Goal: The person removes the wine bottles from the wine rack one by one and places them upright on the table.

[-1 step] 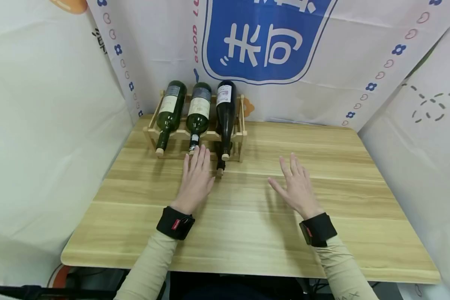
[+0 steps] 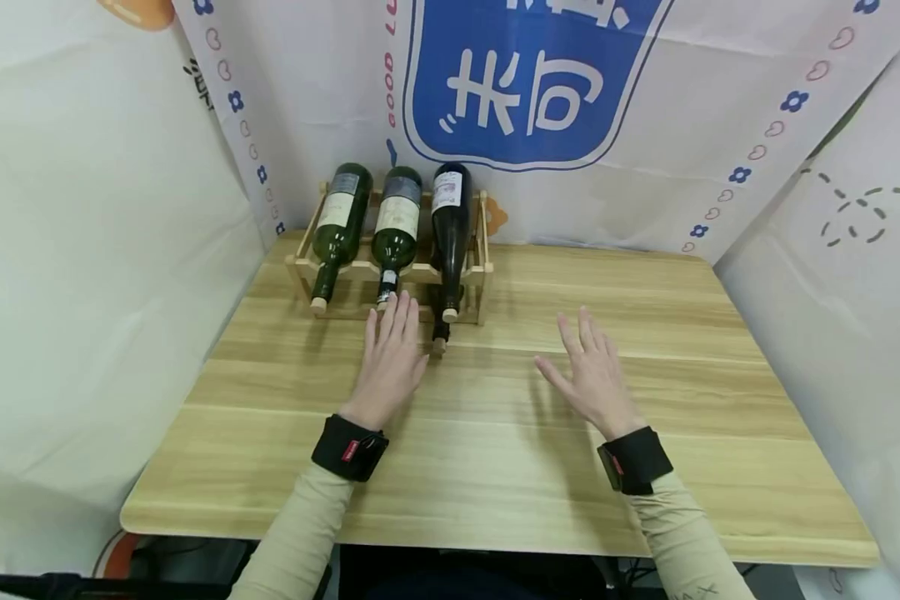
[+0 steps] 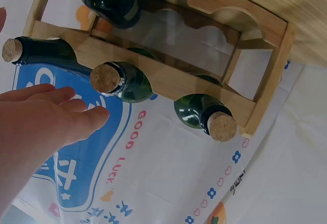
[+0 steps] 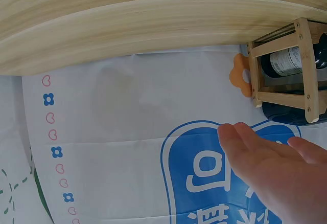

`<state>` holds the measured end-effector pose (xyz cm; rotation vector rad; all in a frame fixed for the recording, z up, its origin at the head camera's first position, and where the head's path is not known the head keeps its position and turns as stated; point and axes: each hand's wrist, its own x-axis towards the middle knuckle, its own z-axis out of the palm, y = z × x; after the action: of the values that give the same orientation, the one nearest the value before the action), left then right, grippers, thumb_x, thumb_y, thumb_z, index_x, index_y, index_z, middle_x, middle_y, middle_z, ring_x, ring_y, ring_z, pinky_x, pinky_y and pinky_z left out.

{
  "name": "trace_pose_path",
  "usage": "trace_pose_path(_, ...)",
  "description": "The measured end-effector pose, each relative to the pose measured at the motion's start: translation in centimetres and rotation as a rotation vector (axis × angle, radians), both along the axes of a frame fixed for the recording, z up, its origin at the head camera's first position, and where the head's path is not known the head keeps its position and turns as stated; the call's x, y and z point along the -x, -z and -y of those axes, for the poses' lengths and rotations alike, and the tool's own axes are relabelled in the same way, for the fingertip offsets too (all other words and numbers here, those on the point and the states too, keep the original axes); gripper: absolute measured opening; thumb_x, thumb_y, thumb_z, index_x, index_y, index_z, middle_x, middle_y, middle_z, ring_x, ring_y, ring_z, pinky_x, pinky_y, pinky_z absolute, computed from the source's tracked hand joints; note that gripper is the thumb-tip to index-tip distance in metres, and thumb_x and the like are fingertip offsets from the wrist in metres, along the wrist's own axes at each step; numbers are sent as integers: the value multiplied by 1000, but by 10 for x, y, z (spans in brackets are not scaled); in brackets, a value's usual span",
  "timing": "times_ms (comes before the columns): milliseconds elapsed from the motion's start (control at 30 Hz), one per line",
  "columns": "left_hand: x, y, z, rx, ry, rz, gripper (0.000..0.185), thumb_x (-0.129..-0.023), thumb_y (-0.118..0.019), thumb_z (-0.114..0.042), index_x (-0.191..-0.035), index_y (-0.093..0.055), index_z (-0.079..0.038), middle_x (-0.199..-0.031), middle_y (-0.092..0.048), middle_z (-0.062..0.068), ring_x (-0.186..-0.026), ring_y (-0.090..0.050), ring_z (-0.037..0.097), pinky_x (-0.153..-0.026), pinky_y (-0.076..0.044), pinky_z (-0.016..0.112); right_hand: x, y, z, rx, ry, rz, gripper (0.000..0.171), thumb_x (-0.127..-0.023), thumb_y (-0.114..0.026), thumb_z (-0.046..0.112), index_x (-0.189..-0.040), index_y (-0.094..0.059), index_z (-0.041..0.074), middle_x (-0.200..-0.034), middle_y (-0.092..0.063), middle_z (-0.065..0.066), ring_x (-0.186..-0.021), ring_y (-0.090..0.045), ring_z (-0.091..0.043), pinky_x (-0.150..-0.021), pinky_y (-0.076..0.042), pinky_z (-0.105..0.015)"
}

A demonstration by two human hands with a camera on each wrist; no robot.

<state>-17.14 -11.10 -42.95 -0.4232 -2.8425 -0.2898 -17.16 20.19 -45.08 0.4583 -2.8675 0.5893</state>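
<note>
A wooden wine rack point(image 2: 482, 292) stands at the back left of the table. Three corked bottles lie along its top: a green bottle point(image 2: 333, 242) at the left, another green bottle point(image 2: 394, 246) in the middle, and a darker bottle point(image 2: 453, 229) at the right. Below the dark one, a lower bottle point(image 2: 441, 332) pokes its neck out of the bottom tier. My left hand point(image 2: 392, 362), fingers extended, is in front of the middle bottle's neck and grasps nothing. Off to the right, my right hand point(image 2: 598, 382) is held over the table with fingers spread, holding nothing.
The wooden table point(image 2: 690, 350) has a rounded front edge. Printed white cloth point(image 2: 720, 83) hangs behind it and along both sides, with a blue panel point(image 2: 540, 100) at the back. Both wrists wear black bands point(image 2: 348, 447).
</note>
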Motion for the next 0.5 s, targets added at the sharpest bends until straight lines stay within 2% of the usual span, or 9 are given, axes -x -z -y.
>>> trace_pose_path(133,-4,-6,5,-29,5,-39,86,-88,-70,-22,-152,-18,2,-161,-13,20,-150,-10,34,-122,-10,53,-3,-6,5,2,-9,-13,79,-95,-52,50,-154,-19,11,-160,-5,-23,-147,-14,-44,-118,-14,-62)
trace_pose_path(233,-7,-10,7,-88,21,-63,82,-87,-71,-15,-151,-22,3,-159,-21,22,-148,-18,37,-120,-19,53,-9,-9,8,11,-22,-14,76,-96,-53,47,-154,-21,9,-159,-9,-25,-145,-18,-46,-116,-18,-63)
trace_pose_path(300,-7,-15,6,-157,38,-79,75,-87,-68,-9,-149,-27,4,-156,-27,23,-145,-25,38,-118,-26,52,-13,-13,10,23,-31,-27,74,-96,-54,43,-153,-23,7,-158,-13,-27,-143,-23,-48,-114,-21,-64)
trace_pose_path(400,-1,-27,-3,-310,53,-106,58,-91,-62,-5,-142,-38,6,-147,-40,23,-136,-40,38,-111,-39,49,-16,-23,13,44,-36,-72,70,-97,-56,38,-152,-26,6,-157,-18,-28,-139,-30,-49,-110,-28,-65)
trace_pose_path(500,6,-32,-16,-468,17,-51,46,-96,-56,-11,-137,-45,5,-139,-48,23,-128,-47,37,-106,-44,48,-20,-23,14,70,-40,-96,68,-97,-57,35,-151,-29,4,-156,-21,-29,-136,-34,-50,-107,-32,-66)
